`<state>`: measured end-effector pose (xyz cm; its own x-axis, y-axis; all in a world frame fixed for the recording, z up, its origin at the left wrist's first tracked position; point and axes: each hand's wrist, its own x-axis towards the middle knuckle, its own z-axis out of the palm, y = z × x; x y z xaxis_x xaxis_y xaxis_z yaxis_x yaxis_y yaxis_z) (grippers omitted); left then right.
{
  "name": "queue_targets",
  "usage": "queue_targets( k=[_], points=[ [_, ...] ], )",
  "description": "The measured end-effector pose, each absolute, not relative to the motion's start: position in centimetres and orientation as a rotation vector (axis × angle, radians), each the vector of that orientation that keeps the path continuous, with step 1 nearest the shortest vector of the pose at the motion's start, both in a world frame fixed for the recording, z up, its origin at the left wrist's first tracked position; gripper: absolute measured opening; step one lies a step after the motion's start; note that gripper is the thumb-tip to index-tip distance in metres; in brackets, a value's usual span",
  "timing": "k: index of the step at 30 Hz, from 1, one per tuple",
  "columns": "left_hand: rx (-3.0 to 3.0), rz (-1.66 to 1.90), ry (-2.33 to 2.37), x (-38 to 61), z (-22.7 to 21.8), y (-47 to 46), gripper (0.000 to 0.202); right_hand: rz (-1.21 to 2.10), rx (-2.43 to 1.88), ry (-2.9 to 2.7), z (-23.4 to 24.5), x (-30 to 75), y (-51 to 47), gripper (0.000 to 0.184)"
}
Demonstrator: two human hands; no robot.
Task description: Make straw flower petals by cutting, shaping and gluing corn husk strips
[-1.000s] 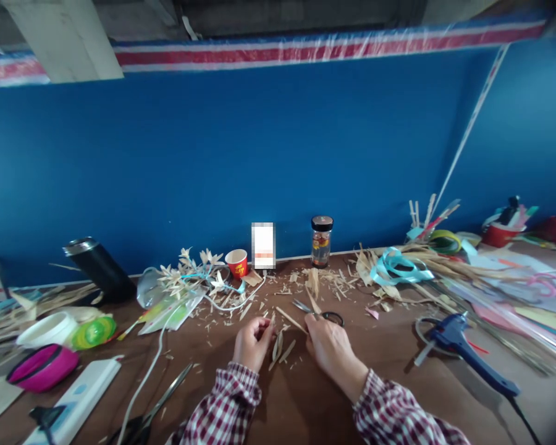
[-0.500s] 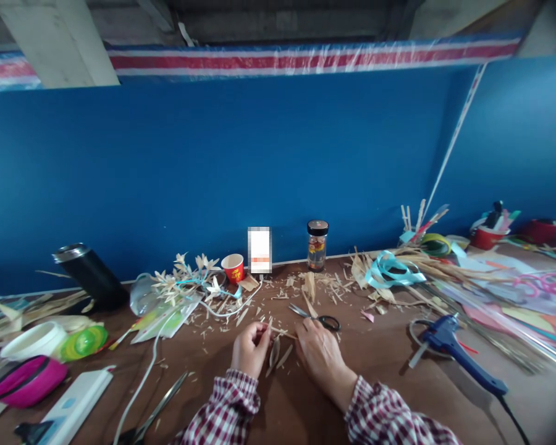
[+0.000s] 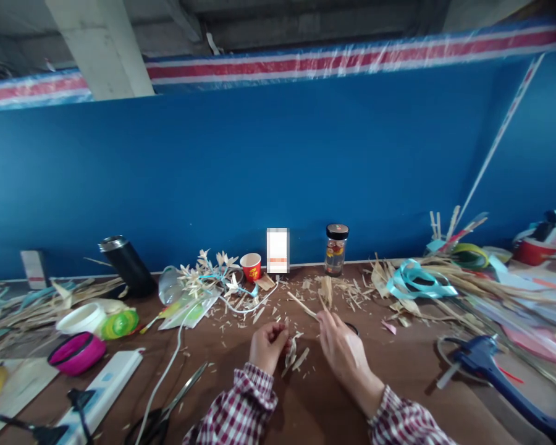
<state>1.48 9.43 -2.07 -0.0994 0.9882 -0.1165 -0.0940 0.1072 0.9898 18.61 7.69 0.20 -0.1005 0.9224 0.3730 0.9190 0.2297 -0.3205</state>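
My left hand (image 3: 267, 347) is closed in a pinch, with a small pale piece of dried husk (image 3: 286, 325) at its fingertips. Just right of it, curled husk pieces (image 3: 294, 355) lie on the brown table (image 3: 319, 405). My right hand (image 3: 345, 351) has its fingers closed on a thin pale strip (image 3: 302, 305), which sticks out to the upper left. Under that hand, the scissors (image 3: 353, 328) show only part of a black handle; their blades are hidden. Beyond its fingers stands a tan husk piece (image 3: 326, 290).
Scraps litter the table before a red paper cup (image 3: 251, 268) and a lidded jar (image 3: 336, 250). Husk flowers (image 3: 208, 272), open scissors (image 3: 176, 395) and a power strip (image 3: 106, 389) are leftward. Rightward lie blue ribbon (image 3: 414, 279) and a blue glue gun (image 3: 495, 371).
My right hand has moved away from my left, taking the strip with it, and now covers most of the scissors. The view has shifted left. My left hand stays pinched.
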Motion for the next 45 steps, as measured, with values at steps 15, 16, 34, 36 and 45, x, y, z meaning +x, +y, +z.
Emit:
queue_targets(
  k=[15, 16, 34, 36, 45],
  points=[
    [1.057, 1.161, 1.138, 2.2, -1.8, 8.6, 0.03, 0.265, -1.238, -2.089, 1.1, 17.6, 6.2, 0.026],
    [1.03, 1.165, 1.125, 2.3, -1.8, 8.6, 0.03, 0.278, -1.241, -2.083, 1.1, 17.6, 6.2, 0.026],
    [1.163, 1.141, 1.119, 2.7, -0.1, 7.7, 0.032, 0.457, -1.152, -2.052, 0.9, 17.7, 6.7, 0.018],
    [1.209, 1.133, 1.128, 2.6, -0.1, 7.7, 0.03, 0.52, -1.13, -2.026, 0.8, 17.7, 6.9, 0.017],
    [1.244, 1.074, 1.076, 2.3, -0.7, 7.9, 0.025, 0.736, -1.054, -1.91, 0.8, 17.8, 7.1, 0.022]
  ],
)
